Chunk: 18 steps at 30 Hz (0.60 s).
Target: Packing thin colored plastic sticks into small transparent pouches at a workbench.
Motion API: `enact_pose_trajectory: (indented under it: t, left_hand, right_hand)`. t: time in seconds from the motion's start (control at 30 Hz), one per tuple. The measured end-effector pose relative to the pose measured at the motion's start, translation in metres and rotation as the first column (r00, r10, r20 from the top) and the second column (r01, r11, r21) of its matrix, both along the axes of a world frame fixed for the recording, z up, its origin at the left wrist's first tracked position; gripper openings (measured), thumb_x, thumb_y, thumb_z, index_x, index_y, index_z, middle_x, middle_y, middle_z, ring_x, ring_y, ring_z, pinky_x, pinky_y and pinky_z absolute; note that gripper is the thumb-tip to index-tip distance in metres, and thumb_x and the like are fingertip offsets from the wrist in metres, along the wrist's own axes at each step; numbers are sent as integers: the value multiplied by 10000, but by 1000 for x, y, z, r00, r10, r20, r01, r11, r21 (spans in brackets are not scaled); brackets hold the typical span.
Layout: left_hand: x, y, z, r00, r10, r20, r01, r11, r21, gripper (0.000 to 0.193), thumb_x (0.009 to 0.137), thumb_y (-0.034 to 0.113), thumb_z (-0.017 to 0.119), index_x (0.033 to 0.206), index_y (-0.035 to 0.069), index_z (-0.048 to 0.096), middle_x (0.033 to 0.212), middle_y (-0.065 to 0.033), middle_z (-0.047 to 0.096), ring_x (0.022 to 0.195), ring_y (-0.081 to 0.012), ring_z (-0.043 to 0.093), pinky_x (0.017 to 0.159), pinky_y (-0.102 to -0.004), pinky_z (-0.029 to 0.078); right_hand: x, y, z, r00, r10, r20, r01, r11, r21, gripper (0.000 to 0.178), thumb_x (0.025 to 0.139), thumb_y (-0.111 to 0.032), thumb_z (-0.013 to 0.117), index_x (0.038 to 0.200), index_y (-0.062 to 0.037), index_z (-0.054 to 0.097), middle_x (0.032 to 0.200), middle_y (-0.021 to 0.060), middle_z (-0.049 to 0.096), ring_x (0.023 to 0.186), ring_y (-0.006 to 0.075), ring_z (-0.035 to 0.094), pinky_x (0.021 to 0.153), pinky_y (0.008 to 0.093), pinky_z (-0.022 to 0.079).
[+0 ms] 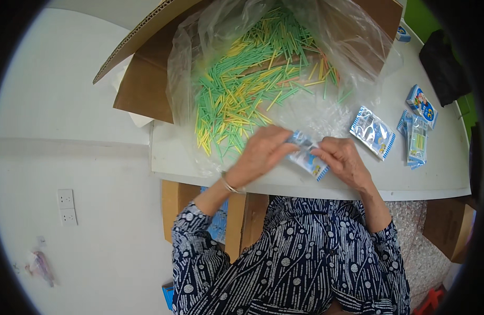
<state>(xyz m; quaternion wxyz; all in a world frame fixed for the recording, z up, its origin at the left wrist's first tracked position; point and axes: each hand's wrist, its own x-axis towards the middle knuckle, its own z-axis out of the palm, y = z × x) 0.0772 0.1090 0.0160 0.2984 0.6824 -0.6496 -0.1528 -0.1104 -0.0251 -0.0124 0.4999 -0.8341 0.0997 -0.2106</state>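
Observation:
Between my two hands is a small blue-and-white plastic packet (316, 167), held over the front part of the white table. My left hand (263, 155), with a bangle at the wrist, has its fingers closed on the packet's upper left end. My right hand (343, 161) grips the packet's right side, thumb on top. Just beyond my hands lies a heap of thin green, yellow and a few orange sticks (237, 94) on clear plastic sheeting. Another silver-and-blue packet (372, 132) lies flat to the right of my right hand.
A large open cardboard box (142, 86) with a clear plastic liner (352, 68) stands at the back. To the right lie more packets (416, 140), a small blue box (423, 106) and a black bag (443, 68). Cardboard boxes (448, 229) stand below the table (200, 176).

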Motion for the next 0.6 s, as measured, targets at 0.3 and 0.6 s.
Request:
enact_pose_trajectory:
  t: [0.3, 0.6]
  left_hand:
    - [71, 59, 15, 646, -240, 725, -30, 941, 338, 686, 680, 82, 665, 1318, 84, 413, 1418, -153, 327, 1276, -367, 328, 1025, -534, 288]
    - [72, 40, 5, 621, -309, 721, 89, 941, 326, 541, 723, 58, 585, 1252, 35, 475, 1366, -165, 406, 1257, -363, 370, 1021, -523, 301]
  right_hand:
    - [25, 1, -13, 989, 88, 117, -62, 976, -208, 165, 843, -143, 617, 839, 21, 639, 947, 144, 606, 870, 286, 550, 745, 372, 439]
    - [60, 44, -50, 893, 449, -33, -445, 867, -223, 221, 856, -214, 602, 796, -7, 654, 1211, 93, 581, 1134, 267, 461, 950, 396, 376]
